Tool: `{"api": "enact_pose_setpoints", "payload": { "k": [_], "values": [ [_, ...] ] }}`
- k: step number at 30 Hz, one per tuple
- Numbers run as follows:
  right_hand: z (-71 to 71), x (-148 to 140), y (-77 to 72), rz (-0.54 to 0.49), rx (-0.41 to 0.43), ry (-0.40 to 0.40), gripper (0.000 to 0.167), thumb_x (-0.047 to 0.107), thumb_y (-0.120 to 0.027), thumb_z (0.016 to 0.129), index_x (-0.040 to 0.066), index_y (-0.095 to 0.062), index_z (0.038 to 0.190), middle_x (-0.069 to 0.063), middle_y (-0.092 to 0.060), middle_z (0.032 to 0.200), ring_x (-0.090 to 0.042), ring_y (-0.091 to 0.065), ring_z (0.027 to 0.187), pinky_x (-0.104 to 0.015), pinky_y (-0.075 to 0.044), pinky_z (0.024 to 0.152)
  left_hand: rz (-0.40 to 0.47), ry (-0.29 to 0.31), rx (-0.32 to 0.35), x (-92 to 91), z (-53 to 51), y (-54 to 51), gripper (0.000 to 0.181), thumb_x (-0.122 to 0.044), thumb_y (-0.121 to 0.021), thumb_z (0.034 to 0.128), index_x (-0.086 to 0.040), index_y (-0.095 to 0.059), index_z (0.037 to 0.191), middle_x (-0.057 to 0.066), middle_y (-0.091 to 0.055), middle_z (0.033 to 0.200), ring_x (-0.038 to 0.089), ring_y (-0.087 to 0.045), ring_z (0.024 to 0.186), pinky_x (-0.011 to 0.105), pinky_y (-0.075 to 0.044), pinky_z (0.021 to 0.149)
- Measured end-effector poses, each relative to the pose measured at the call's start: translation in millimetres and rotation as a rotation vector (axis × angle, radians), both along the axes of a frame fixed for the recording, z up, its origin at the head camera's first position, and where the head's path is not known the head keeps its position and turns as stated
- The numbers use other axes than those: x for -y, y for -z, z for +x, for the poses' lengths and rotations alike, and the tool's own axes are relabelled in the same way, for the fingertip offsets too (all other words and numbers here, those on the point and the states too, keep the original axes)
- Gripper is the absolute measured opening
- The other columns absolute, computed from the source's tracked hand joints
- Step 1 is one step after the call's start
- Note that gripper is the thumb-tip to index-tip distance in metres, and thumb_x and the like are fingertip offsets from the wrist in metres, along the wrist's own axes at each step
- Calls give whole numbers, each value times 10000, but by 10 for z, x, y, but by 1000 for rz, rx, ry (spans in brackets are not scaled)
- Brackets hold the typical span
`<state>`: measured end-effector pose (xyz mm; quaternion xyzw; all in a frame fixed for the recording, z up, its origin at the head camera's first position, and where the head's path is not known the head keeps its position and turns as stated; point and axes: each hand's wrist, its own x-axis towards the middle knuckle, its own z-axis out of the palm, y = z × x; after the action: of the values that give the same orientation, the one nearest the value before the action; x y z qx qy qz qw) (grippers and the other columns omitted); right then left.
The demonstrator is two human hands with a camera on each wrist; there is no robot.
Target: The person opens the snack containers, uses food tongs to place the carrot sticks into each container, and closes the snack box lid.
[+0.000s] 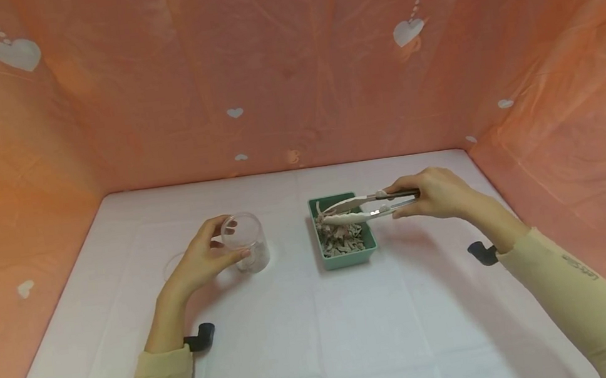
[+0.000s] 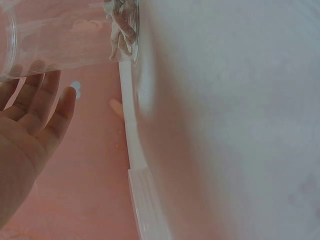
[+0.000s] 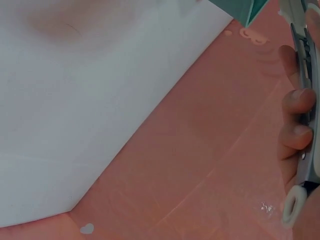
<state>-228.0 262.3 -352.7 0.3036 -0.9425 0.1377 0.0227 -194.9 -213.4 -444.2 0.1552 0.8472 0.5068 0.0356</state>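
A clear jar [image 1: 257,259] stands upright on the white table, with my left hand [image 1: 203,258] around its side, thumb in front and fingers behind. In the left wrist view, several greyish-brown, root-like dried pieces [image 2: 122,30] lie at the jar's bottom; the left hand [image 2: 30,122] touches its wall. My right hand [image 1: 434,193] grips metal tongs [image 1: 376,211] with pale tips. Those tips are over the green box [image 1: 348,261], with some of the dried pieces [image 1: 344,244] at them. The right wrist view shows the right hand [image 3: 297,120] curled round the tongs' handles.
A clear round lid [image 1: 172,269] lies on the table left of the jar, partly behind the left wrist. White cloth covers the table [image 1: 320,332]. Orange sheeting with white hearts [image 1: 288,65] hangs around the back and sides.
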Motion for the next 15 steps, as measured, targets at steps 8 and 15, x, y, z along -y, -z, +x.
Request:
{"api": "enact_pose_setpoints", "payload": {
  "k": [8, 15],
  "values": [
    [-16, -42, -29, -50, -87, -21, 439, 294, -952, 742, 165, -811, 1137, 48, -776, 897, -94, -540, 626, -336, -413, 596, 1, 3, 2, 3, 1, 0, 806, -199, -865, 879, -22, -407, 1519, 205, -516, 1444, 355, -497, 1302, 537, -409, 1067],
    [5, -51, 3, -43, -43, 1, 440, 312, -942, 764, 160, -803, 1153, 34, -778, 916, -108, -571, 669, -339, -433, 613, 1, 8, -9, 5, -10, 6, 801, -197, -861, 883, -5, -409, 1515, 203, -520, 1438, 353, -492, 1313, 529, -404, 1066]
  ]
}}
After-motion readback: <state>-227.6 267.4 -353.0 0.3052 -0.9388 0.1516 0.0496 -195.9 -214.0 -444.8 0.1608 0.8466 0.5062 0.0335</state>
